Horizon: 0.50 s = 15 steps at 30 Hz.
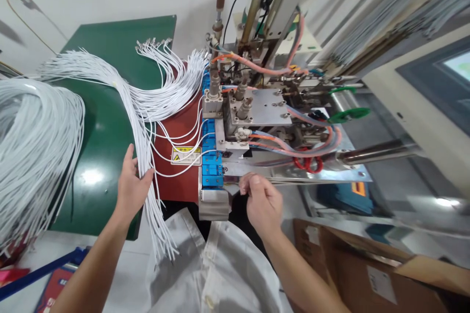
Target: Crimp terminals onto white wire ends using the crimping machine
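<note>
We spread our left hand (132, 190) beside the white wires (127, 107), thumb over them, along the green table (101, 127); our right hand (265, 204) curls near the blue blocks (212, 170), whether pinching anything we cannot tell.

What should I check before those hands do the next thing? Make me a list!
1. Left hand at the bundle of white wires: ok, it is open, with the thumb seeming to rest on them.
2. Right hand free: cannot tell, its fingers are curled and might hide something.
3. Wires in the blue blocks: not ok if all should be filled; several have wires, but the nearest ones show none.
4. Bundle tidy: not ok, loose ends hang past the near edge of the red board.
5. Warning label uncovered: not ok, wires cross it.
6. Machine stopped: cannot tell.
</note>
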{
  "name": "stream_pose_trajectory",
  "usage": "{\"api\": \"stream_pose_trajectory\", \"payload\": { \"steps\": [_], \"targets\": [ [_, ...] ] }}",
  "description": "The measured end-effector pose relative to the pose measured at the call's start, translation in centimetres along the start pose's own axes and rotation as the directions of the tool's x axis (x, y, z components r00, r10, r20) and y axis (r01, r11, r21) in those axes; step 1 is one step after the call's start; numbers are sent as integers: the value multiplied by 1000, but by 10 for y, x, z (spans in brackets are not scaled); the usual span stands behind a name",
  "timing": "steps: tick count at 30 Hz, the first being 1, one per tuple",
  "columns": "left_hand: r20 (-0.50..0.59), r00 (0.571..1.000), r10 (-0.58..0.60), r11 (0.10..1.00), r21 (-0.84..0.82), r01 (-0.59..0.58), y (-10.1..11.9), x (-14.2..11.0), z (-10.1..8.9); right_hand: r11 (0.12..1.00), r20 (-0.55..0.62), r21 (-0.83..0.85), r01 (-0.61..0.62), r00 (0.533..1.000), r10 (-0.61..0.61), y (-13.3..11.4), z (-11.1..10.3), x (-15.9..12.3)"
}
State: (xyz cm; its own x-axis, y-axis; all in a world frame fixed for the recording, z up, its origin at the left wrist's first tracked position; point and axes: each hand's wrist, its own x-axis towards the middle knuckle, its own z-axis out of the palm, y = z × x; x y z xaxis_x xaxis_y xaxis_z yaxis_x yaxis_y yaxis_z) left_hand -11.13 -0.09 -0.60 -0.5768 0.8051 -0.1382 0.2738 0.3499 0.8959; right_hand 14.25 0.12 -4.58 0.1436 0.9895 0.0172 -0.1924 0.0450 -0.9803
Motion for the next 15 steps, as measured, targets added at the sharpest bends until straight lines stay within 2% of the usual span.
{"api": "stream_pose_trajectory", "payload": {
  "steps": [2, 5, 8, 10, 11, 12, 13, 15],
  "targets": [
    [19, 998, -62, 990, -127, 64, 4, -1, 0, 1000, 4, 5, -8, 1000, 8, 1, 2, -1],
    [145, 979, -147, 952, -249, 179, 11, -4, -1, 1000, 9, 22, -15, 1000, 15, 1, 4, -1],
    [263, 955, -135, 966, -181, 187, 14, -6, -8, 1000, 26, 7, -3, 1000, 3, -6, 5, -3],
    [267, 955, -134, 982, -94, 164, 13, -7, -16, 999, 82, -50, 2, 997, 2, -15, 7, -10],
    [254, 956, -146, 984, -67, 168, 12, -7, -21, 996, 145, -87, -7, 989, 20, -20, 10, -16],
    [236, 957, -169, 981, -58, 187, 10, -7, -25, 992, 231, -127, -25, 971, 54, -24, 15, -24],
    [223, 954, -202, 973, -66, 222, 9, -7, -29, 982, 345, -177, -60, 931, 119, -25, 20, -34],
    [229, 936, -269, 945, -124, 302, 7, -7, -34, 940, 544, -303, -157, 782, 305, -21, 36, -54]
  ]
}}
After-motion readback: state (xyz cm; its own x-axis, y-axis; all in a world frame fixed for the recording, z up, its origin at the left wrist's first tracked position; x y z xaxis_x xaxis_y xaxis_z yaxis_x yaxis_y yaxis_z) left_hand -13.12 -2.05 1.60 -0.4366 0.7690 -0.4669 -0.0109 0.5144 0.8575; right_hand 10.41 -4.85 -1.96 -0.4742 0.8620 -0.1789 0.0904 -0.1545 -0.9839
